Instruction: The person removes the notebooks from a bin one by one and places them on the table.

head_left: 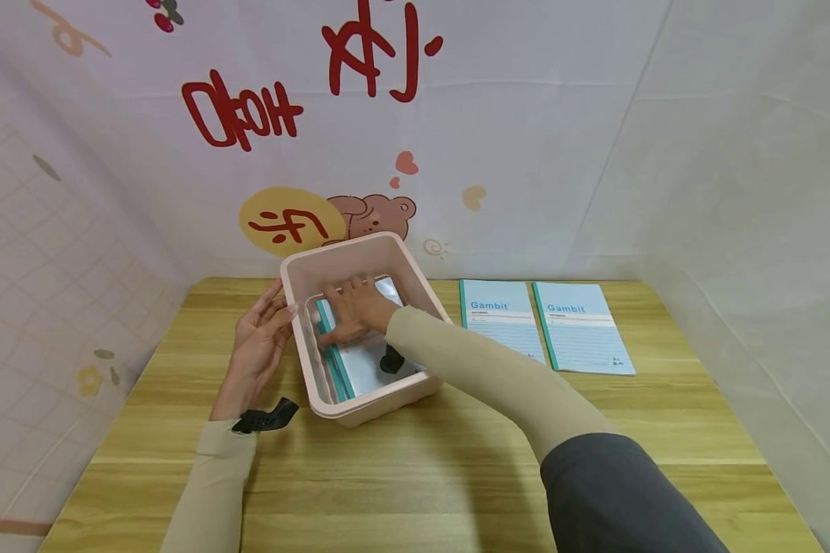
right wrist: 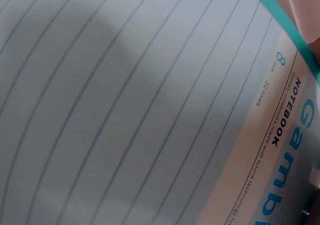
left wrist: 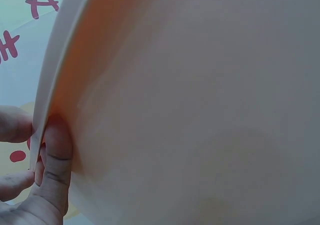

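A pale pink plastic bin [head_left: 349,409] stands left of the table's middle in the head view, turned at an angle. My left hand [head_left: 259,342] pinches its left rim; in the left wrist view the thumb [left wrist: 58,155] lies on one side of the rim and the fingers on the other. Inside the bin lie light blue notebooks [head_left: 370,365] with teal spines, one slightly offset over another. My right hand [head_left: 358,309] reaches in and spreads over the top notebook, thumb near the spine. Up close in the right wrist view, that notebook's lined cover [right wrist: 140,115] fills most of the picture.
Two more Gambit notebooks, a left one [head_left: 501,315] and a right one [head_left: 581,326], lie side by side on the wooden table [head_left: 360,491] right of the bin. A white printed curtain [head_left: 539,138] hangs behind the table's back edge and along both sides.
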Tool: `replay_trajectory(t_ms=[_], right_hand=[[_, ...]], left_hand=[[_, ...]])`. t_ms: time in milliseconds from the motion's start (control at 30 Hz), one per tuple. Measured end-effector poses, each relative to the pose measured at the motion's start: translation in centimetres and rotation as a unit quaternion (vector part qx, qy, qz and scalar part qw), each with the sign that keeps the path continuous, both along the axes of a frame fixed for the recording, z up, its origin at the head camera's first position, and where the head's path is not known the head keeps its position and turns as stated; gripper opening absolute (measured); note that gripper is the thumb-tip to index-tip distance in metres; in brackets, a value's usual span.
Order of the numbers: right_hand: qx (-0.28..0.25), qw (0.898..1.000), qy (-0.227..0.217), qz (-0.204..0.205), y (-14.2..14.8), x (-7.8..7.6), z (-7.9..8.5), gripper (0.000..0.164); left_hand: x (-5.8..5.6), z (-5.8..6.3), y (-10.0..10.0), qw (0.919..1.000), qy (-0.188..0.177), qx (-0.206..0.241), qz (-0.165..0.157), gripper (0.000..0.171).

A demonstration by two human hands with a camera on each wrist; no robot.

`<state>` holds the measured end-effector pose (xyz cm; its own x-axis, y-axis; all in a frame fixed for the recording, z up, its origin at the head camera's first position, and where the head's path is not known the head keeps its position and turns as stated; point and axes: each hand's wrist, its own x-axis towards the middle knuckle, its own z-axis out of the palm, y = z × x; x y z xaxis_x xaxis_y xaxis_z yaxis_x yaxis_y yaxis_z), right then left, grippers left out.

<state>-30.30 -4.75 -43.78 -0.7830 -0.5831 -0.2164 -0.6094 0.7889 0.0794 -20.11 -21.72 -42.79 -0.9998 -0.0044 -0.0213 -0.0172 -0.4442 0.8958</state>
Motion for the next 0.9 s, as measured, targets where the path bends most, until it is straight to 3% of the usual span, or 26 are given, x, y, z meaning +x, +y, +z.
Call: replay_trajectory(t_ms=[133, 533, 900], right_hand=[[-0.006, 1.000, 0.005, 0.007, -0.1, -0.2, 0.1, 0.090], [-0.049, 0.998, 0.028, 0.025, -0.2, -0.6, 1.0, 0.100], [-0.089, 0.994, 0.053, 0.043, -0.1, -0.9, 2.7, 0.086]], left_hand=[[0.0, -0.1, 0.0, 1.0000, 0.001, -0.003, 0.000, 0.073], [0.1, -0.4, -0.3, 0.9997, 0.010, 0.019, -0.007, 0.075], [0.0, -0.1, -0.2, 0.9997, 0.010, 0.022, -0.007, 0.073]])
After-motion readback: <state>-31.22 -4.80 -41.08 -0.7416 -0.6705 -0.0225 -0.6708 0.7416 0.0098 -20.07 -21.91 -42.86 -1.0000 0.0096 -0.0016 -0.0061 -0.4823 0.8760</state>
